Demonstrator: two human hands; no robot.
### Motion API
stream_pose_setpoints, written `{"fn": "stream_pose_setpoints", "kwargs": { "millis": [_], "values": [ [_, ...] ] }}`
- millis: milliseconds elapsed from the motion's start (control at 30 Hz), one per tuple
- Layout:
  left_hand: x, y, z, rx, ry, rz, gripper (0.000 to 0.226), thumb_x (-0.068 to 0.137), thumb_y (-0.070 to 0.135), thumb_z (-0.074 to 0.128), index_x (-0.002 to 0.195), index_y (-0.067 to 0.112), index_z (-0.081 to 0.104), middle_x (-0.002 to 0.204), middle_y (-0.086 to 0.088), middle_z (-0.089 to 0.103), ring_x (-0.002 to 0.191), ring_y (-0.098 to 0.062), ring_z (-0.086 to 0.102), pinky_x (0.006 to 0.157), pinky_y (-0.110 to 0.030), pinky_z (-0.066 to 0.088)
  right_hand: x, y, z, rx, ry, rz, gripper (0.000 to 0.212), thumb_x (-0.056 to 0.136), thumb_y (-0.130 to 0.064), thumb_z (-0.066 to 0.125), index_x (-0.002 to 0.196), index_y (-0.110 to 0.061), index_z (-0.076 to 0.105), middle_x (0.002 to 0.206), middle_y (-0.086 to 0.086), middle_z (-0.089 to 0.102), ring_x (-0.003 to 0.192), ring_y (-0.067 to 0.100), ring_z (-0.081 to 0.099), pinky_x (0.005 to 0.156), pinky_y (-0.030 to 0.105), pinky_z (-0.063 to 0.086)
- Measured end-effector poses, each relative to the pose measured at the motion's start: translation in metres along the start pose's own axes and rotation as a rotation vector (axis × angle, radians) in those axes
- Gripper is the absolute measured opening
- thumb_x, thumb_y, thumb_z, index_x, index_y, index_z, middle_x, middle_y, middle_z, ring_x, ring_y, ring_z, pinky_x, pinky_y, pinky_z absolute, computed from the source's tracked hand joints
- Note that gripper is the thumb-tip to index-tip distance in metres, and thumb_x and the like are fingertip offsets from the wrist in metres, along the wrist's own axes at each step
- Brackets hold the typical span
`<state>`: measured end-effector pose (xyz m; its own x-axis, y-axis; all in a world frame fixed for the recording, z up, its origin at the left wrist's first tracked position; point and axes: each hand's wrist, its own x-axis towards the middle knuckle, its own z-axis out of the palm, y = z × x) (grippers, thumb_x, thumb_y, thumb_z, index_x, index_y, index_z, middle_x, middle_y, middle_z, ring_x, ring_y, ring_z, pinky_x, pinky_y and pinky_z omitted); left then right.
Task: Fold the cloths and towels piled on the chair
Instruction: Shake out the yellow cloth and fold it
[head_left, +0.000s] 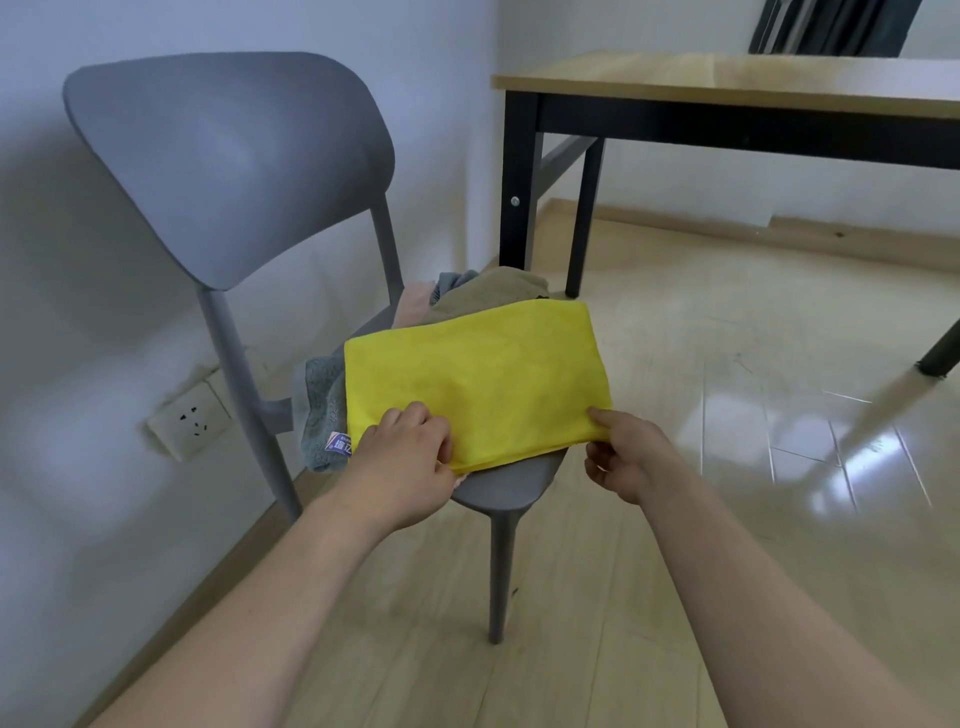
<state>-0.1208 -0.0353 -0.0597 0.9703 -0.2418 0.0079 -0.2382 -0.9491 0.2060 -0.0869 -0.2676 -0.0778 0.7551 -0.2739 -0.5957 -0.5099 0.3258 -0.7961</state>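
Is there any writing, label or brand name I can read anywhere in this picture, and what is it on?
Label sewn on the grey towel hanging off the chair: blue and pink with white characters, too small and blurred to read, and partly hidden by the yellow cloth.
Wall socket: no writing, only plug holes.
Nothing else carries text.

seat (511, 486): mostly hidden under cloths; table (727, 83): cut off right; towel label (338, 443): print unreadable
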Motion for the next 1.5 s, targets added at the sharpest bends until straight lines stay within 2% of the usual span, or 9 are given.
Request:
{"fn": "stream_pose_setpoints", "kwargs": {
  "millis": [167,233,367,567,800,1000,1133,1233,1500],
  "values": [
    [-0.002,0.0,0.003,0.011,0.064,0.05,0.036,0.083,0.047,0.058,0.109,0.025,0.048,0.109,0.005,0.043,0.103,-0.019,0.04,0.087,-0.032,0.037,-0.012,-0.021,-0.002,-0.04,0.013,-0.13,0.016,0.093,-0.016,0.06,0.081,-0.008,0.053,0.069,0.005,0.05,0.054,0.013,0.045,0.045,0.023,0.042],
    [0.0,0.002,0.005,0.061,0.086,0.063,0.036,0.085,0.048,0.054,0.111,0.024,0.048,0.111,0.004,0.044,0.105,-0.021,0.041,0.086,-0.033,0.038,-0.024,-0.034,0.0,-0.02,-0.01,-0.26,0.007,0.094,-0.013,0.058,0.094,-0.006,0.057,0.075,0.006,0.052,0.056,0.014,0.048,0.046,0.023,0.045],
    [0.004,0.002,-0.003,0.106,0.123,0.063,0.053,0.077,0.046,0.015,0.102,0.018,0.051,0.107,-0.002,0.049,0.099,-0.026,0.046,0.079,-0.037,0.041,-0.054,-0.054,0.002,-0.028,-0.071,-0.564,0.03,0.094,-0.004,0.051,0.118,-0.021,0.048,0.083,0.008,0.055,0.061,0.016,0.053,0.058,0.027,0.05],
    [-0.003,-0.005,-0.032,-0.132,0.511,0.003,0.011,0.092,0.025,0.054,0.09,0.014,0.053,0.087,-0.002,0.057,0.081,-0.027,0.053,0.058,-0.037,0.042,-0.081,-0.065,0.006,-0.15,-0.186,-0.678,0.042,0.082,0.013,0.041,0.104,-0.016,0.06,0.104,0.009,0.051,0.079,0.018,0.051,0.067,0.025,0.048],
    [-0.013,-0.024,-0.075,-0.285,0.786,-0.01,0.012,0.096,0.022,0.053,0.096,0.015,0.064,0.085,0.002,0.061,0.076,-0.018,0.055,0.057,-0.027,0.038,-0.1,-0.071,0.011,-0.521,0.0,-1.147,0.015,0.086,-0.016,0.067,0.098,-0.022,0.06,0.088,-0.006,0.058,0.079,0.008,0.053,0.066,0.014,0.044],
    [-0.027,-0.009,-0.112,-0.38,0.918,0.055,0.015,0.098,0.02,0.053,0.101,0.013,0.065,0.085,0.004,0.062,0.075,-0.012,0.051,0.062,-0.015,0.036,-0.117,-0.087,0.01,-0.298,0.143,-1.281,0.01,0.086,-0.027,0.069,0.093,-0.022,0.064,0.1,-0.007,0.05,0.092,0.01,0.049,0.076,0.022,0.044],
    [-0.033,0.0,-0.11,-0.394,0.871,0.084,0.021,0.095,0.033,0.057,0.093,0.017,0.07,0.073,0.003,0.065,0.066,-0.017,0.057,0.058,-0.032,0.045,-0.119,-0.083,0.005,-0.026,0.038,-1.123,0.014,0.089,-0.031,0.065,0.092,-0.018,0.062,0.082,-0.008,0.058,0.075,0.007,0.054,0.067,0.023,0.049],
    [-0.035,-0.006,-0.099,-0.439,0.752,0.031,0.022,0.091,0.04,0.06,0.085,0.023,0.072,0.067,0.003,0.066,0.066,-0.019,0.061,0.058,-0.033,0.048,-0.111,-0.073,0.002,-0.037,0.028,-1.036,0.016,0.086,-0.03,0.069,0.085,-0.015,0.065,0.074,-0.004,0.059,0.068,0.011,0.052,0.063,0.029,0.048],
    [-0.047,-0.026,-0.078,-0.545,0.414,-0.075,0.013,0.094,0.029,0.057,0.081,0.03,0.06,0.075,0.01,0.063,0.073,-0.014,0.059,0.063,-0.034,0.05,-0.101,-0.058,0.002,-0.138,0.061,-1.053,0.016,0.092,-0.02,0.062,0.078,-0.026,0.064,0.071,-0.008,0.058,0.067,0.006,0.05,0.06,0.015,0.042]
  ]
}}
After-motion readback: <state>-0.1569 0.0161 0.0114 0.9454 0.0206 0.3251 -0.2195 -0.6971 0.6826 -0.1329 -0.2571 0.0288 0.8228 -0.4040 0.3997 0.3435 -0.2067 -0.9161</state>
